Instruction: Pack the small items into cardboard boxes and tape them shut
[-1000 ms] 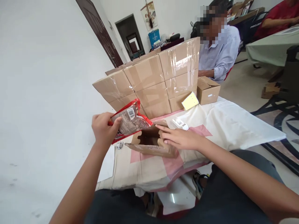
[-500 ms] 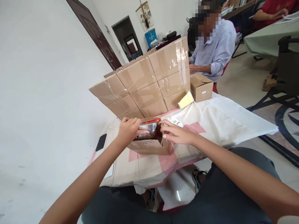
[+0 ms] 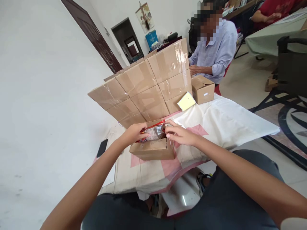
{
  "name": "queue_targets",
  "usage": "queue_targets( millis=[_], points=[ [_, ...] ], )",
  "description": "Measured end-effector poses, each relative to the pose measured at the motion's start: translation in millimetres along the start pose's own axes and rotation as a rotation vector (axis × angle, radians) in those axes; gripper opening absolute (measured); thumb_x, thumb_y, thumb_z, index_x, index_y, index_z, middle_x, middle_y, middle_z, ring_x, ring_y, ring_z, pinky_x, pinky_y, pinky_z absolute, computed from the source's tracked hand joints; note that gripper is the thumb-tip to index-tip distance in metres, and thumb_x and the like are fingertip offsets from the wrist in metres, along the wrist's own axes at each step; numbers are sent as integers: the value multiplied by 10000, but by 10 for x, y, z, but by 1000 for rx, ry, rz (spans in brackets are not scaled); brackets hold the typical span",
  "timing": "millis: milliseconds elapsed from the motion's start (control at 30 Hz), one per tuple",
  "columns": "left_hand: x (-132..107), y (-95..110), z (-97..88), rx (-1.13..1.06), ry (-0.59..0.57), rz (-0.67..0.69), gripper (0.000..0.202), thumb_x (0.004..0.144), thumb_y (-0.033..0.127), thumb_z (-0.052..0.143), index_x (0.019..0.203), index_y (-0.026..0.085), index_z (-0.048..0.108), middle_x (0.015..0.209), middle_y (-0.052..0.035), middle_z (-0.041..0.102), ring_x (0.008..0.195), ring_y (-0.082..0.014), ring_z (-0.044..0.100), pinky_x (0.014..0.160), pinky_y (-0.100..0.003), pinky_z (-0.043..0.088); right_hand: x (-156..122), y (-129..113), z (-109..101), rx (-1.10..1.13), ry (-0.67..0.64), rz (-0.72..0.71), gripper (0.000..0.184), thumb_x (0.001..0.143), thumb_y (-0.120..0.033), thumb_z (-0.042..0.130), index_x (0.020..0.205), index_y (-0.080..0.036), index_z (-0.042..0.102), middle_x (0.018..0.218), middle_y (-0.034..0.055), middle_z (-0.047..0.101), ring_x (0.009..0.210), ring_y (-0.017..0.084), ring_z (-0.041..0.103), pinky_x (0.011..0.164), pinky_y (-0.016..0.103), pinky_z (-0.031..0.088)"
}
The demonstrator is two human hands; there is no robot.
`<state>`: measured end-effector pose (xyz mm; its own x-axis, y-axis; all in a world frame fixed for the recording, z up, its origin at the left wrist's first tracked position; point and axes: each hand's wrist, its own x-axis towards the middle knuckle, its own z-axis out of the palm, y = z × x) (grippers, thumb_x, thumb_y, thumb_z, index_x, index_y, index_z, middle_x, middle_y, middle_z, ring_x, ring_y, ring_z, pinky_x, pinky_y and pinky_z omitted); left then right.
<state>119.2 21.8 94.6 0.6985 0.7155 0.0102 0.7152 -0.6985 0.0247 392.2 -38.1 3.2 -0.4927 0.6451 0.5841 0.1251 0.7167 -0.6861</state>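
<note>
Two bare hands meet over a small open cardboard box [image 3: 153,152] on a cloth-covered table [image 3: 227,121]. Left hand [image 3: 134,133] and right hand [image 3: 180,134] each pinch one end of a red-edged snack packet [image 3: 154,132], barcode up, lying partly inside the box; gripping both ends seemingly keeps it level between the flaps. Taped cartons [image 3: 148,86] stand stacked behind the box.

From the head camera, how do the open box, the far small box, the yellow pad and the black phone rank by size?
open box
far small box
yellow pad
black phone
The far box sits farther off, so the first two are unsure.
</note>
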Motion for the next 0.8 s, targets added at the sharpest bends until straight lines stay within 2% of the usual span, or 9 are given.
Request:
queue_targets(
  millis=[100, 233, 367, 467, 533, 633, 733, 800],
  points=[
    [-38, 28, -121, -79, -101, 22, 231, 862, 399, 696, 876, 214, 559, 831, 24, 644, 719, -163, 570, 629, -269, 360, 4, 43, -2, -17, -5, -13, 392, 1047, -522, 434, 897, -189, 578, 1138, 98, 468, 1065, 224, 525, 993, 391, 457],
    [-66, 95, -172, -127, -158, 35, 136, 853, 299, 667, 891, 209, 573, 926, -6, 641, 817, -182, 575, 695, -281, 383, -1, 49, -5, -23, -20, 16, 391, 1036, -534, 450, 912, -190, 590, 1133, 101, 471, 1054, 230, 536, 924, 369, 488],
    [-43, 72, -1, -162, -193, 13, 123, 870, 304, 636, 866, 205, 562, 963, -30, 631, 874, -198, 566, 722, -295, 395, -8, 46, -7, -29, -16, 26, 391, 1039, -523, 448, 898, -188, 592, 1172, 110, 478, 1085, 234, 557, 911, 367, 501],
    [-22, -15, 174, -207, -284, 7, 149, 919, 330, 588, 861, 193, 596, 908, -28, 645, 823, -182, 580, 738, -306, 435, -12, 44, 0, -11, -21, 40, 372, 1036, -508, 464, 889, -190, 591, 1248, 130, 472, 1228, 260, 524, 888, 344, 517],
    [-16, -81, 256, -240, -355, 12, 207, 954, 361, 558, 921, 173, 639, 930, -39, 675, 845, -181, 614, 796, -332, 481, -12, 40, 9, -1, -31, 46, 353, 1032, -498, 476, 894, -194, 591, 1282, 138, 471, 1288, 270, 498, 884, 339, 525],
    [-11, -152, 322, -266, -426, -2, 302, 974, 372, 494, 1135, 196, 680, 1169, -64, 720, 1027, -193, 656, 932, -347, 506, -7, 33, 18, -27, -41, 35, 336, 1044, -474, 460, 892, -197, 576, 1287, 138, 488, 1325, 274, 485, 943, 366, 508],
    [4, -165, 368, -239, -450, -66, 438, 962, 308, 378, 1282, 329, 676, 1399, 14, 659, 1271, -229, 593, 1097, -375, 435, -1, 26, 17, -54, -60, 36, 336, 1054, -459, 445, 875, -197, 555, 1294, 141, 488, 1358, 273, 470, 982, 380, 485],
    [14, -154, 395, -219, -449, -99, 494, 952, 287, 334, 1290, 389, 680, 1444, 62, 626, 1360, -262, 536, 1164, -443, 373, 3, 23, 11, -57, -71, 44, 332, 1055, -454, 445, 872, -197, 548, 1297, 145, 485, 1374, 273, 460, 982, 378, 483]
  ],
)
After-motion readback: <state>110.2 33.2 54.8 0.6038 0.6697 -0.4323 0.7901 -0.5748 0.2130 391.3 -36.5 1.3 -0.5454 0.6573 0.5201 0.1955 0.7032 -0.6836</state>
